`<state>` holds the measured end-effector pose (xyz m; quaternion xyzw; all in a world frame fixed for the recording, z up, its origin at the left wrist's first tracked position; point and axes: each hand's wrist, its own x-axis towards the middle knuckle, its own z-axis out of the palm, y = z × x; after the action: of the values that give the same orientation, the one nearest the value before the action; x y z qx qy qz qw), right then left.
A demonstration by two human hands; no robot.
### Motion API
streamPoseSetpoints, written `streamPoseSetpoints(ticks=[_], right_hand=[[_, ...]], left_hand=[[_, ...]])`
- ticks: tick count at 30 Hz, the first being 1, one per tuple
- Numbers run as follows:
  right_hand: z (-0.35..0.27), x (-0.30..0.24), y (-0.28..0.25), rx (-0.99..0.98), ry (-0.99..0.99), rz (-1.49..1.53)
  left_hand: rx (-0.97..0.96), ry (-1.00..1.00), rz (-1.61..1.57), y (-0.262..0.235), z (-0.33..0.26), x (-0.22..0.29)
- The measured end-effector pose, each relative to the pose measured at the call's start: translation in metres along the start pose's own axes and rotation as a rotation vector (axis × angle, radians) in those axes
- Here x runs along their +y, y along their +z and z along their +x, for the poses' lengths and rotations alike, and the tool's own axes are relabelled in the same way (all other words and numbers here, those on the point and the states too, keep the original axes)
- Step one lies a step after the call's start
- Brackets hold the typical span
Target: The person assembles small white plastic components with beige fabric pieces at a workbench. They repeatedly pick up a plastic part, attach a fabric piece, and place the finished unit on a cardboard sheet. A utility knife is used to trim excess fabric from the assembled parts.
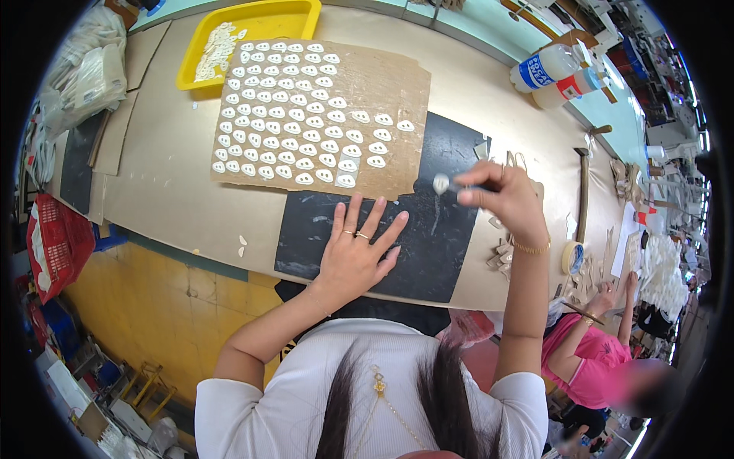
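My left hand point(353, 256) lies with its fingers spread on the black mat point(443, 260), fingertips at the near edge of a brown cardboard sheet point(386, 84). Rows of small white rounded-triangular pieces point(290, 128), each with two dark marks, cover much of that sheet. Over the mat, to the right of the cardboard, my right hand point(508, 200) is closed in a pinch. At its fingertips is a small white piece point(441, 183), blurred and apparently like those on the sheet.
A yellow tray point(312, 17) with loose white pieces stands at the back left. Two bottles point(547, 69) lie far right, beyond a hammer point(582, 191) and a tape roll point(573, 258). Tan scraps point(502, 254) lie beside the mat. A person in pink point(585, 356) works at right.
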<state>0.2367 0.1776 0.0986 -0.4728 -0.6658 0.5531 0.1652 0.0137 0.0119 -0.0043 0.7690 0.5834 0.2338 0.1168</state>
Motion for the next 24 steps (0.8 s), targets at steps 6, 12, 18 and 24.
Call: streamPoseSetpoints(ticks=[6,12,18,24], right_hand=[[-0.057,0.003,0.021,0.011,-0.094,-0.505],[-0.068,0.019,0.068,0.066,-0.329,-0.965],[-0.081,0.007,0.054,0.193,-0.270,-0.955],[-0.103,0.020,0.057,0.143,-0.128,-0.876]], left_hand=[[-0.036,-0.002,-0.021,-0.001,-0.004,-0.004],[0.140,0.010,-0.181,-0.003,-0.004,-0.005],[0.127,0.045,-0.217,-0.010,-0.012,0.001],[0.071,0.095,-0.204,0.003,-0.005,0.026]])
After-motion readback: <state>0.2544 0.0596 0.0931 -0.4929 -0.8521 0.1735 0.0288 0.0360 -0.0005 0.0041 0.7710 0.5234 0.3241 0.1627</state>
